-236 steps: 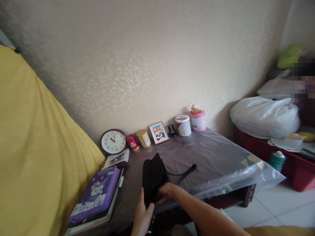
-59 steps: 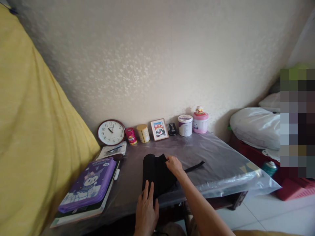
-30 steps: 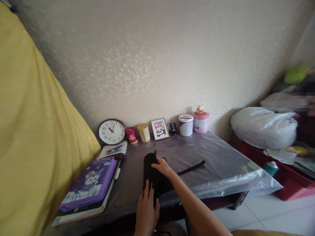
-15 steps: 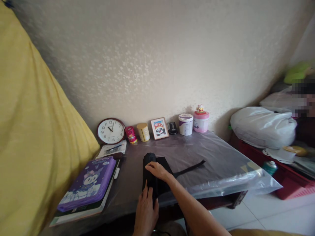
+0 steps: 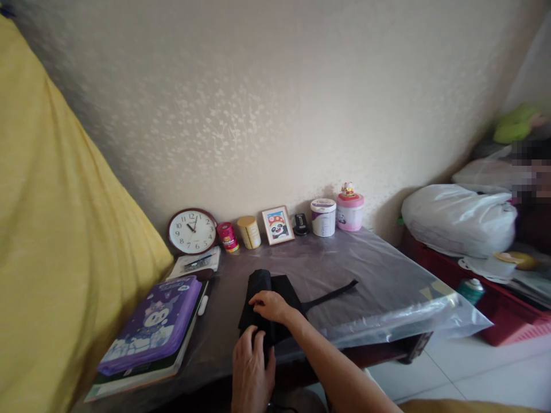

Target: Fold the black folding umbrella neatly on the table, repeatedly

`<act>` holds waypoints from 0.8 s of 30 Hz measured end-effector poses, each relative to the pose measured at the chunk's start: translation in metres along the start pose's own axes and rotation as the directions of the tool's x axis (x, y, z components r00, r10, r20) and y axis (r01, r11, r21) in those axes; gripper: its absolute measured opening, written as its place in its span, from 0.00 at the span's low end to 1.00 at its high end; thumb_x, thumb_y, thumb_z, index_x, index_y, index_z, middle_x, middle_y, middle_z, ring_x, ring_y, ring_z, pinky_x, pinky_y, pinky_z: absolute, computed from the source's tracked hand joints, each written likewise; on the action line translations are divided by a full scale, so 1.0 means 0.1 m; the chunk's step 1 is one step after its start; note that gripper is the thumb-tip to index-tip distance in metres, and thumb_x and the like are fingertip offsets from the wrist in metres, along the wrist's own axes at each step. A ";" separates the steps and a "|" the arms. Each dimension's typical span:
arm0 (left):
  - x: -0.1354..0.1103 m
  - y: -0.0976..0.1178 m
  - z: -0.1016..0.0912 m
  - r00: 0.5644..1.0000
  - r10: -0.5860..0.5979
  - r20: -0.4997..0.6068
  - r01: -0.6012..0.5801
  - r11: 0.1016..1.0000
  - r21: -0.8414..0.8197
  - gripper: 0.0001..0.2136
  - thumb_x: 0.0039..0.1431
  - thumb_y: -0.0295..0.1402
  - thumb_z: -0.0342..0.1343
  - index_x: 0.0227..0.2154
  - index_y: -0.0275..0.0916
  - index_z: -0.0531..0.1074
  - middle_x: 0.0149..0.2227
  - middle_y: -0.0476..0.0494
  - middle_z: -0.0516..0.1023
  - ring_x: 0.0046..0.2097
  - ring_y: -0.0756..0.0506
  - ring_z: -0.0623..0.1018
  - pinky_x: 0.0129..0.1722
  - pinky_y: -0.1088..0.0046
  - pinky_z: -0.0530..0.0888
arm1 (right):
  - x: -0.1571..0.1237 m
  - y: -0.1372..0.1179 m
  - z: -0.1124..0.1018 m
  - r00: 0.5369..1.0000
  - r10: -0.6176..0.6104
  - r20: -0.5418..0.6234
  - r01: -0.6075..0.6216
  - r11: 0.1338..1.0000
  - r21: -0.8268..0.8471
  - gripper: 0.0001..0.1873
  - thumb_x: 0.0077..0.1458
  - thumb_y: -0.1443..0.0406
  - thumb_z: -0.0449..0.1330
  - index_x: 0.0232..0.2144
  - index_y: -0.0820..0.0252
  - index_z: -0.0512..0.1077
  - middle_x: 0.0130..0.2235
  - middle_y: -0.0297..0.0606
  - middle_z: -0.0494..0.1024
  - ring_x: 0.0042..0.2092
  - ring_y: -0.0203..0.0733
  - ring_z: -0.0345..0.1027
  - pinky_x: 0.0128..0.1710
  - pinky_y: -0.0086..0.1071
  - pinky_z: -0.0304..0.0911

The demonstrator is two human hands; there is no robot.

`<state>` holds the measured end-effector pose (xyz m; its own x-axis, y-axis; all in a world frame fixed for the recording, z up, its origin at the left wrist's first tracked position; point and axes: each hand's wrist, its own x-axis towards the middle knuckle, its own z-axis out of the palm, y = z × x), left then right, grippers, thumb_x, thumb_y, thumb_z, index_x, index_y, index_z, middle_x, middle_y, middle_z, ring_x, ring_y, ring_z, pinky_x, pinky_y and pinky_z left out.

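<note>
As I look down through the head camera from far off, the right hand rests on the black cloth, its fingers bent and close together with the tips pointing left; whether they pinch a fold or merely press, I cannot tell. Nearer to me, the left hand has its fingers curled over the near end of the cloth and its thumb on the other side, so I read it as holding that end. What matters most to me is how the cloth lies: its thick rolled part runs lengthwise away from the left hand towards the wall, directly under the right fingertips, while a flat flap spreads to the right of the roll. From that flap a strap trails farther right across the covered table, and the right hand is the nearer one to it, its forearm crossing over from the right. Well to the left sits a purple case on top of a book. Along the wall, beyond the far end of the cloth, stand a clock, a picture and a pink tub.
</note>
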<state>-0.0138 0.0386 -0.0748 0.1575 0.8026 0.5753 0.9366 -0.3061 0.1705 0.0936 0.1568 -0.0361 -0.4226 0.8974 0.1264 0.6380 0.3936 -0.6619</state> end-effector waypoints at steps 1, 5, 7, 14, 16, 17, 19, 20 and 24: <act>0.02 0.00 -0.02 0.999 0.050 0.008 -0.050 0.999 0.008 0.12 0.57 0.30 0.46 0.43 0.37 0.68 0.48 0.37 0.68 0.49 0.41 0.70 0.47 0.62 0.68 | 0.00 -0.01 0.00 1.000 -0.010 0.007 0.010 1.000 0.003 0.17 0.48 0.69 0.55 0.41 0.53 0.75 0.41 0.33 0.78 0.42 0.38 0.71 0.42 0.27 0.62; 0.07 -0.02 -0.01 0.984 0.163 0.075 -0.168 0.984 0.056 0.16 0.55 0.29 0.47 0.47 0.42 0.68 0.52 0.40 0.67 0.53 0.41 0.67 0.52 0.59 0.64 | 0.00 -0.02 0.01 0.996 -0.061 0.057 0.060 0.998 0.018 0.15 0.50 0.67 0.54 0.40 0.52 0.76 0.41 0.32 0.79 0.43 0.37 0.71 0.43 0.26 0.62; 0.07 -0.05 0.04 0.985 0.137 0.103 -0.147 0.985 0.093 0.19 0.54 0.30 0.48 0.50 0.41 0.67 0.53 0.38 0.66 0.55 0.39 0.65 0.53 0.56 0.62 | -0.02 -0.03 0.00 0.993 -0.086 0.078 0.085 0.996 0.007 0.15 0.51 0.66 0.54 0.40 0.52 0.76 0.41 0.32 0.79 0.43 0.37 0.71 0.42 0.26 0.62; 0.03 -0.07 0.08 0.981 0.032 0.189 -0.057 0.990 0.131 0.19 0.56 0.32 0.46 0.51 0.37 0.67 0.55 0.36 0.66 0.56 0.39 0.65 0.53 0.57 0.63 | -0.11 -0.12 0.00 0.985 -0.163 0.051 0.167 0.983 -0.078 0.14 0.53 0.65 0.52 0.38 0.54 0.76 0.41 0.33 0.78 0.43 0.38 0.70 0.41 0.26 0.61; 0.04 -0.06 0.06 0.982 0.019 0.186 -0.042 0.992 0.121 0.19 0.56 0.31 0.46 0.51 0.38 0.66 0.55 0.36 0.66 0.55 0.39 0.65 0.53 0.58 0.63 | -0.12 -0.14 0.01 0.989 -0.148 -0.015 0.145 0.981 -0.127 0.13 0.54 0.66 0.52 0.36 0.55 0.76 0.40 0.34 0.78 0.42 0.38 0.69 0.41 0.27 0.60; 0.04 -0.05 0.06 0.982 0.012 0.186 -0.033 0.993 0.111 0.19 0.56 0.31 0.46 0.51 0.39 0.66 0.56 0.37 0.65 0.56 0.40 0.65 0.53 0.58 0.63 | -0.13 -0.14 0.01 0.989 -0.137 -0.052 0.127 0.978 -0.163 0.13 0.54 0.66 0.52 0.36 0.56 0.76 0.39 0.35 0.77 0.42 0.38 0.68 0.41 0.27 0.60; 0.05 -0.05 0.05 0.982 0.000 0.189 -0.015 0.997 0.075 0.20 0.56 0.31 0.46 0.52 0.40 0.65 0.57 0.37 0.64 0.56 0.40 0.65 0.53 0.58 0.64 | -0.12 -0.14 0.01 0.986 -0.131 -0.105 0.103 0.966 -0.238 0.12 0.54 0.67 0.51 0.35 0.57 0.75 0.39 0.37 0.76 0.42 0.38 0.67 0.43 0.28 0.59; 0.05 -0.05 0.05 0.981 -0.001 0.192 -0.008 0.999 0.048 0.20 0.56 0.31 0.46 0.53 0.40 0.64 0.57 0.37 0.63 0.56 0.40 0.64 0.52 0.58 0.64 | -0.11 -0.13 0.01 0.984 -0.133 -0.122 0.096 0.958 -0.269 0.12 0.54 0.67 0.51 0.34 0.58 0.75 0.40 0.38 0.75 0.42 0.39 0.66 0.43 0.29 0.58; 0.05 -0.06 0.05 0.981 0.004 0.195 0.011 0.997 -0.075 0.22 0.57 0.31 0.46 0.55 0.41 0.61 0.60 0.37 0.58 0.58 0.40 0.62 0.53 0.58 0.66 | 0.01 -0.04 0.02 0.978 -0.118 -0.175 0.058 0.947 -0.316 0.12 0.55 0.67 0.51 0.36 0.57 0.74 0.43 0.38 0.73 0.46 0.41 0.62 0.44 0.31 0.58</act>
<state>-0.0169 0.0469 -0.0774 0.2192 0.8861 0.4084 0.9124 -0.3345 0.2360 0.0895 0.1553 -0.0343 -0.3757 0.8658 0.3306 0.7830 0.4873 -0.3865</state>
